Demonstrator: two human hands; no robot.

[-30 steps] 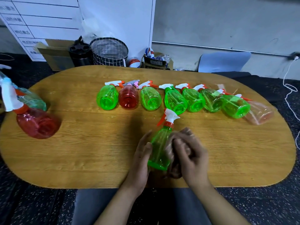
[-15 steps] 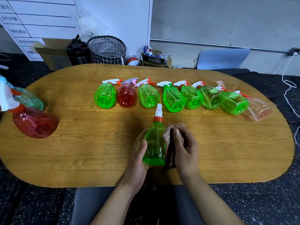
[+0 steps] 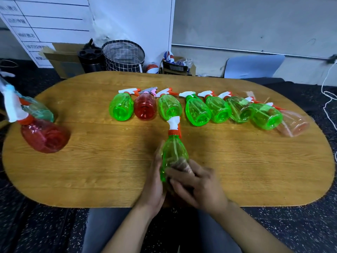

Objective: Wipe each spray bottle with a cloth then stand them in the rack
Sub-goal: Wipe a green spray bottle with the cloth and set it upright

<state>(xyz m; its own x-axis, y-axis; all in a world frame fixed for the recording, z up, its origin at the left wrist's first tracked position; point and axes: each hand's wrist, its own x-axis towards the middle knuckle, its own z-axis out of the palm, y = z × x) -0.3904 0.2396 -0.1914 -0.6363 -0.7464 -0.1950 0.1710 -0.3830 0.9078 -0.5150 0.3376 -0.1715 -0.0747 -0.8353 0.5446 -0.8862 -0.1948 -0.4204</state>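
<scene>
Near the middle of the counter's point(image 3: 91, 170) near edge, left hand point(image 3: 155, 181) curled around the left side of a green spray bottle point(image 3: 174, 154), nozzle pointing toward the far edge, base toward the person. Right hand point(image 3: 198, 187) gripping a brownish cloth point(image 3: 184, 166) and pressing it against the bottle's lower right side; fingers curled over the cloth, somewhat blurred. Further back, toward the far edge, a row of 8 bottles lying on their sides with bases facing the near edge: a green one point(image 3: 121, 106), a red one point(image 3: 145, 107), then 5 more green point(image 3: 170, 107) point(image 3: 197, 111) point(image 3: 218, 109) point(image 3: 239, 110) point(image 3: 266, 115), and last a pale pink one point(image 3: 293, 125) closest to the right end. Neighbours in the row touching or just beside each other. At the left end of the counter, a larger-looking red bottle point(image 3: 44, 135) with a white trigger, and just behind it a teal bottle point(image 3: 41, 111), both tilted. Beyond the far edge, on the floor: a wire-patterned basket point(image 3: 124, 55), a black container point(image 3: 91, 60), a cardboard box point(image 3: 62, 59) and a blue chair back point(image 3: 254, 66). No rack identifiable in view.
</scene>
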